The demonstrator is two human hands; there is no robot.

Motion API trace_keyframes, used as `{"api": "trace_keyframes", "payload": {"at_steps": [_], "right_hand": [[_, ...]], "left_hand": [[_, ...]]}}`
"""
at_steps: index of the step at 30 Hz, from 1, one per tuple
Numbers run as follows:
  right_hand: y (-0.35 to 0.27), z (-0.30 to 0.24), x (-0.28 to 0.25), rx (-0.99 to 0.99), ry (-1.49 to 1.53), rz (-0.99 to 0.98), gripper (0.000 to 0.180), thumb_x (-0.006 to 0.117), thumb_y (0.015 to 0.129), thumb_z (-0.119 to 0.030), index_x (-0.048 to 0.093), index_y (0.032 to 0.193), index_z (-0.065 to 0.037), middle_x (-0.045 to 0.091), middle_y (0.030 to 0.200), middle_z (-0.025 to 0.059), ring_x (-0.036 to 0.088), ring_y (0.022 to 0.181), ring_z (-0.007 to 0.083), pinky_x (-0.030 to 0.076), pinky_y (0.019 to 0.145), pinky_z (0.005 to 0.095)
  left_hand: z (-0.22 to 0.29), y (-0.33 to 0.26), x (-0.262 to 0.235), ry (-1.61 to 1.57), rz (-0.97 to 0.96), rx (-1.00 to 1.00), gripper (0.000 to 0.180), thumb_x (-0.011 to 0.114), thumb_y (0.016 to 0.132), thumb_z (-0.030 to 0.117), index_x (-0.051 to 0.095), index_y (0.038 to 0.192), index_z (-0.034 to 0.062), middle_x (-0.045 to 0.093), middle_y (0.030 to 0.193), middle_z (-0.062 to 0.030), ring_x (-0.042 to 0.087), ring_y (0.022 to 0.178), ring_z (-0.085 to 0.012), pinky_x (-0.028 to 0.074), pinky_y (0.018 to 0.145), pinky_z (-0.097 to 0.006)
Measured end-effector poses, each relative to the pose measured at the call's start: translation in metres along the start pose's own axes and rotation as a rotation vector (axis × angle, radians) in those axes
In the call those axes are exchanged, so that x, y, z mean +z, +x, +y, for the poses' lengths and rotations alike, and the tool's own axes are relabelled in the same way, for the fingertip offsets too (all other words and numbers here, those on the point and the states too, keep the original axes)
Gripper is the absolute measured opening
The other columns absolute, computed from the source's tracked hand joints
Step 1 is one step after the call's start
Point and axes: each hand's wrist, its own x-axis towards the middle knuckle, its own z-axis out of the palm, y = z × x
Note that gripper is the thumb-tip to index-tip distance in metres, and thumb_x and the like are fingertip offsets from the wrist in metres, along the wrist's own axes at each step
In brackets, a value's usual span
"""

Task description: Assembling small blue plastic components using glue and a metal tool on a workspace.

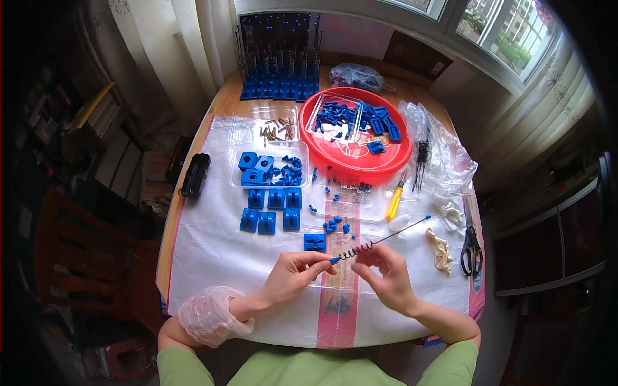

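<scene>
Closest to the body, the left hand (297,275) pinches a small blue cap (334,260) between thumb and fingertips, at the near end of a dark coiled wire (355,250). That wire sits just above the middle of the table's front part, its coil between the two hands and its straight shank slanting up rightward to a blue tip. The right hand (386,276) is curled beside the coil; whether its fingers grip the wire, I cannot tell. Just beyond the left fingertips lies a square blue base (315,242), with black-handled scissors (471,251) and a crumpled cream cloth (440,251) off to the right. Farther out come loose blue bases (266,223) in rows on the left and a yellow-handled screwdriver (394,201) on the right. Past these stands a red basin (405,154) holding blue parts, and at the back, left of centre, upright coiled wires (275,64) rise from blue bases.
</scene>
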Motion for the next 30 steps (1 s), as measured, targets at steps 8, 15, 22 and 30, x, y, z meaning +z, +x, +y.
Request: {"api": "trace_keyframes", "payload": {"at_steps": [8,15,22,30], "right_hand": [[0.014,0.007,0.015,0.105,0.339,-0.163,0.024,0.068,0.097,-0.001,0.066,0.12,0.003,0.069,0.11,0.0088,0.07,0.099,0.0148,0.056,0.085,0.0275],[0.024,0.011,0.022,-0.083,0.268,-0.114,0.022,0.069,0.093,0.003,0.067,0.114,0.003,0.063,0.11,0.0096,0.067,0.097,0.0161,0.056,0.083,0.0276],[0.031,0.0,0.024,-0.094,0.119,-0.079,0.02,0.07,0.09,0.005,0.068,0.109,0.004,0.07,0.1,0.0084,0.068,0.09,0.014,0.055,0.081,0.0293],[0.049,-0.034,0.006,-0.269,-0.027,0.056,0.026,0.073,0.087,0.006,0.069,0.112,0.003,0.073,0.093,0.0073,0.068,0.082,0.0116,0.054,0.075,0.0274]], "left_hand": [[-0.005,0.0,0.001,0.063,0.051,0.078,0.021,0.066,0.1,0.013,0.076,0.117,0.0054,0.077,0.09,0.0007,0.047,0.063,0.0012,0.037,0.053,-0.019],[-0.003,0.0,0.001,0.084,0.047,0.087,0.021,0.067,0.099,0.013,0.076,0.117,0.0058,0.077,0.096,-0.0008,0.057,0.07,-0.0002,0.043,0.055,-0.018],[-0.006,0.003,-0.003,0.076,0.059,0.091,0.022,0.068,0.099,0.013,0.075,0.118,0.0059,0.077,0.101,-0.002,0.063,0.074,-0.003,0.044,0.054,-0.019],[0.017,0.001,-0.011,0.55,0.326,0.417,0.033,0.084,0.084,0.014,0.07,0.114,0.0078,0.065,0.089,-0.0013,0.054,0.065,-0.0069,0.04,0.052,-0.022]]}}
